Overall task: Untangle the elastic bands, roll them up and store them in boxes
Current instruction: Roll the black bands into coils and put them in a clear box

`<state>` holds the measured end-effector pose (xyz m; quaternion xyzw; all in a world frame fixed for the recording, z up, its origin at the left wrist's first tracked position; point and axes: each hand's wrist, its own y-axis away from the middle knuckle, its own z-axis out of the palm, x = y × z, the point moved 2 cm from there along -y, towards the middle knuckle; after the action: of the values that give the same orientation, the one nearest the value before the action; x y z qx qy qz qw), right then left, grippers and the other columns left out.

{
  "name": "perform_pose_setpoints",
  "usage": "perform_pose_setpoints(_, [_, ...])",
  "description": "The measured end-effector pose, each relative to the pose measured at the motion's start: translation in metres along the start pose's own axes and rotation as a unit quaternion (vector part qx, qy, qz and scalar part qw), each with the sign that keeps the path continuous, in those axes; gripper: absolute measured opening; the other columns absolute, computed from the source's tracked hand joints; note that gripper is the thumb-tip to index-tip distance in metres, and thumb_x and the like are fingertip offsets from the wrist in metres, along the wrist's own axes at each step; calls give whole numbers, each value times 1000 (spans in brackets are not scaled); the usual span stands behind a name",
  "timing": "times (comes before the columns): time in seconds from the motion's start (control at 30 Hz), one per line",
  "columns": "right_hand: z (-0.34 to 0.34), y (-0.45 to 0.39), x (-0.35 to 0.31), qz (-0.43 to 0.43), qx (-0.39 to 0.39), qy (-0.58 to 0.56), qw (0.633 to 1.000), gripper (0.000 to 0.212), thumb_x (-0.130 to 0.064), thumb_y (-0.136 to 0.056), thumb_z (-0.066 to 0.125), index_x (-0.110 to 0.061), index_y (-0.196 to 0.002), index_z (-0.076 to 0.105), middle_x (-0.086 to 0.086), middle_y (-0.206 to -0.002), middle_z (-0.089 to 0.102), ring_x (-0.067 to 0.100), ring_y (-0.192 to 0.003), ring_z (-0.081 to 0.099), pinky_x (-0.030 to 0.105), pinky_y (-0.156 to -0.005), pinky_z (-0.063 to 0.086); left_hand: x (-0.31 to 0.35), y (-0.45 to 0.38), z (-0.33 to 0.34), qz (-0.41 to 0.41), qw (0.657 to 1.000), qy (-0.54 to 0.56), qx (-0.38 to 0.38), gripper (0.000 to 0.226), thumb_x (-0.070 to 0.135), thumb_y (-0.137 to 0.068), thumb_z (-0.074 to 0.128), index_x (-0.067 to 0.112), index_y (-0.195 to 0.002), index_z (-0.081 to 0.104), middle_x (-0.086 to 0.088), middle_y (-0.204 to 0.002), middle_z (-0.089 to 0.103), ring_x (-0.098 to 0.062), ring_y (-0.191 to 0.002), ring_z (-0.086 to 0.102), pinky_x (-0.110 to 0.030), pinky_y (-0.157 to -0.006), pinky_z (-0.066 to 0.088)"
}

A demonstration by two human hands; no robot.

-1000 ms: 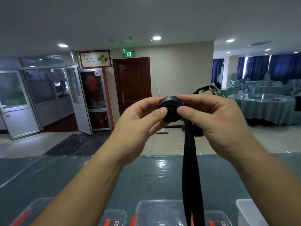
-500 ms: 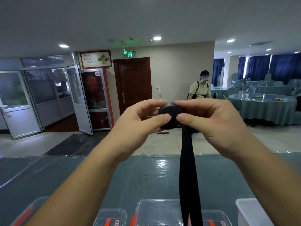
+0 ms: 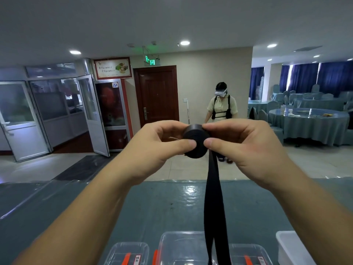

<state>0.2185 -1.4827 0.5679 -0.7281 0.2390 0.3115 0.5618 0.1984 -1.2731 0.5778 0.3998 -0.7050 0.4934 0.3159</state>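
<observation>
A black elastic band is wound into a tight roll (image 3: 195,142) held up at chest height above the table. My left hand (image 3: 152,148) pinches the roll's left side with thumb and fingers. My right hand (image 3: 246,146) grips its right side, thumb on the front. The loose tail of the band (image 3: 214,203) hangs straight down from the roll and runs out of view at the bottom edge. Clear plastic boxes (image 3: 181,247) with orange clips stand below the hands at the near table edge.
The table (image 3: 95,207) has a grey-green cover under shiny plastic. A white tray (image 3: 292,247) sits at the near right. A person wearing a headset (image 3: 222,106) stands beyond the table by a brown door (image 3: 157,94). Round covered tables (image 3: 309,123) fill the right.
The hands have turned the roll slightly and kept it at the same height. The person in the background has straightened up and stepped closer.
</observation>
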Motion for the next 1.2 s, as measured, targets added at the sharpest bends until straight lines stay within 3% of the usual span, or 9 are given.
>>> perform_pose_setpoints(0.13, [3, -1, 5, -10, 40, -75, 996, 38, -16, -73, 79, -15, -111, 77, -1, -102, 82, 15, -98, 78, 24, -83, 61, -7, 1, 11, -7, 987, 155, 39, 42, 16, -78, 76, 4, -118, 72, -17, -113, 77, -30, -108, 75, -38, -92, 62])
perform_pose_setpoints(0.33, [0, 1, 6, 13, -34, 28, 999, 34, -6, -82, 82, -19, -112, 79, -4, -104, 82, 15, -101, 78, 40, -94, 60, -6, 3, 3, -16, 1000, 7, -22, 34, 26, -82, 79, 21, -116, 77, -7, -112, 78, -24, -107, 75, -43, -95, 62])
perform_pose_setpoints(0.47, [2, 5, 6, 1, 5, -27, 1000, 37, -24, -73, 82, -21, -110, 79, -1, -105, 81, 20, -102, 77, 45, -94, 60, -6, 4, 9, -15, 989, 148, 18, 36, 18, -80, 75, 8, -115, 76, -17, -114, 77, -30, -108, 76, -40, -92, 62])
perform_pose_setpoints(0.57, [-1, 6, 5, 8, -12, -49, 999, 38, -17, -73, 80, -19, -111, 78, -1, -105, 82, 18, -102, 78, 38, -94, 62, -8, 7, 14, -36, 984, 173, 19, 25, 13, -80, 76, 13, -105, 78, -14, -108, 78, -29, -103, 77, -36, -87, 63])
perform_pose_setpoints(0.7, [-2, 4, -2, 11, -80, 37, 996, 37, -2, -82, 80, -34, -101, 81, -8, -99, 82, 15, -97, 78, 35, -93, 62, -2, 4, 2, -8, 997, -64, -47, 25, 13, -88, 80, 23, -111, 78, -4, -109, 78, -22, -105, 75, -39, -97, 59])
perform_pose_setpoints(0.77, [-1, 2, -3, 3, -49, 19, 999, 32, -9, -79, 83, -31, -102, 81, -5, -100, 82, 19, -97, 78, 42, -91, 63, 0, 3, 0, 5, 999, -33, -24, 29, 18, -84, 84, 21, -112, 78, -5, -108, 79, -24, -104, 75, -38, -94, 59])
perform_pose_setpoints(0.9, [-2, 1, 5, 2, -5, -51, 999, 41, -20, -72, 81, -22, -113, 77, -3, -107, 81, 16, -103, 77, 33, -93, 60, -5, 3, 10, -19, 990, 136, 38, 38, 19, -78, 81, 13, -115, 76, -10, -110, 79, -24, -103, 77, -32, -83, 61])
perform_pose_setpoints(1.07, [-2, 1, 1, 11, -51, 18, 998, 36, -1, -79, 82, -23, -109, 79, -7, -101, 82, 10, -99, 77, 24, -91, 60, -2, 3, 1, -21, 998, -54, -20, 25, 13, -90, 78, 24, -113, 76, -3, -108, 79, -17, -104, 75, -36, -97, 57])
perform_pose_setpoints(1.2, [2, 1, 0, -7, -18, -17, 1000, 32, -14, -78, 82, -21, -109, 77, -4, -103, 82, 15, -99, 78, 27, -86, 61, 1, 5, 0, -3, 999, 53, 4, 30, 16, -82, 76, 12, -112, 74, -6, -103, 80, -20, -100, 77, -27, -86, 59])
